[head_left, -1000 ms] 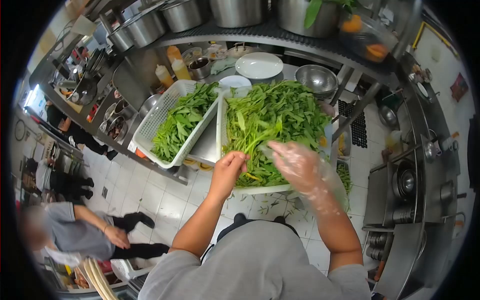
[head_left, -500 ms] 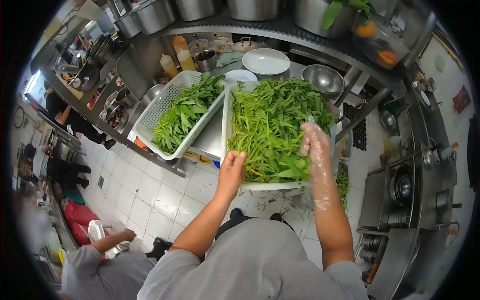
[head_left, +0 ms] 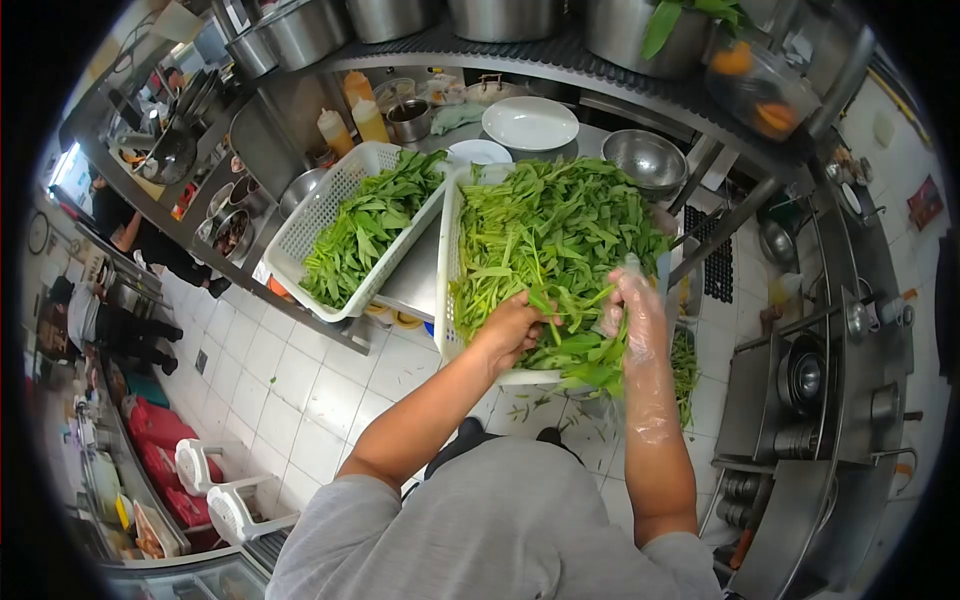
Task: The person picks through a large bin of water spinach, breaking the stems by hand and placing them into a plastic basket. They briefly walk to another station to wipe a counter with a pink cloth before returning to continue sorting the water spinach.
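A white plastic basket (head_left: 451, 270) in front of me is heaped with long-stemmed leafy greens that look like water spinach (head_left: 560, 215). My left hand (head_left: 512, 328), bare, is closed on a stem of the greens over the basket's near left part. Opposite it, my right hand (head_left: 640, 308) wears a clear plastic glove and grips several stems, their leaves hanging over the basket's near rim. The hands are a short way apart, with stems between them. To the left stands a second white basket (head_left: 285, 245), tilted at an angle, holding a smaller pile of greens (head_left: 365, 235).
Behind the baskets are a white oval plate (head_left: 530, 123), a steel bowl (head_left: 645, 160) and squeeze bottles (head_left: 335, 130). A shelf with steel pots (head_left: 505, 18) runs above. Leaf scraps lie on the tiled floor (head_left: 300, 385). White stools (head_left: 240, 508) and people (head_left: 110, 320) are at left.
My left hand has moved right from the basket's edge and taken hold of a stem. My right hand has lifted some greens slightly. A co-worker at lower left has gone out of view.
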The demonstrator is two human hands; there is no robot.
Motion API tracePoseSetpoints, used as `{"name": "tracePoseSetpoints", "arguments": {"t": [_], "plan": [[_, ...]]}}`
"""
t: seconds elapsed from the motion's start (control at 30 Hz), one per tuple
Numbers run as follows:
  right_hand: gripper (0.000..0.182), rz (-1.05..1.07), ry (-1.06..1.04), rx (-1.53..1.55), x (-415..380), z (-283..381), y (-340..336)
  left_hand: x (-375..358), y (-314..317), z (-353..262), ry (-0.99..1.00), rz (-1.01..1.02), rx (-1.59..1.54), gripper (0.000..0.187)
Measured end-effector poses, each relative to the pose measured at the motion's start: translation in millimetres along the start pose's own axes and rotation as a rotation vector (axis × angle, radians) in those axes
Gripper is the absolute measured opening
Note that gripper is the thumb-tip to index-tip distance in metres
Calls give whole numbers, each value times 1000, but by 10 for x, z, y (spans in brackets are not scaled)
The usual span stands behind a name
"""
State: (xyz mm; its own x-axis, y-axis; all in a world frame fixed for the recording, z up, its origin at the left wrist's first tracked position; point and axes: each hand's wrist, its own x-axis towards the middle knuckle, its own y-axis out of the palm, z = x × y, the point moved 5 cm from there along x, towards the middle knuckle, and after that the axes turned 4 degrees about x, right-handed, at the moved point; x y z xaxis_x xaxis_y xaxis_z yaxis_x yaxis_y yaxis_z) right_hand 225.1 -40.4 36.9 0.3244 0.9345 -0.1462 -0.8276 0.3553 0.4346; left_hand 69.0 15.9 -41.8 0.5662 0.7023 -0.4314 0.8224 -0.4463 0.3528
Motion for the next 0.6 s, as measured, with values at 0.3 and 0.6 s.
{"name": "tracePoseSetpoints", "arguments": {"t": [0.3,0.6], "plan": [[16,-436,-532,431,-207,879,-734,-493,-188,-210,312,-226,-47,24],[10,266,-927,-968,-573,843,185,-767,-13,-367,607,-330,499,19]]}}
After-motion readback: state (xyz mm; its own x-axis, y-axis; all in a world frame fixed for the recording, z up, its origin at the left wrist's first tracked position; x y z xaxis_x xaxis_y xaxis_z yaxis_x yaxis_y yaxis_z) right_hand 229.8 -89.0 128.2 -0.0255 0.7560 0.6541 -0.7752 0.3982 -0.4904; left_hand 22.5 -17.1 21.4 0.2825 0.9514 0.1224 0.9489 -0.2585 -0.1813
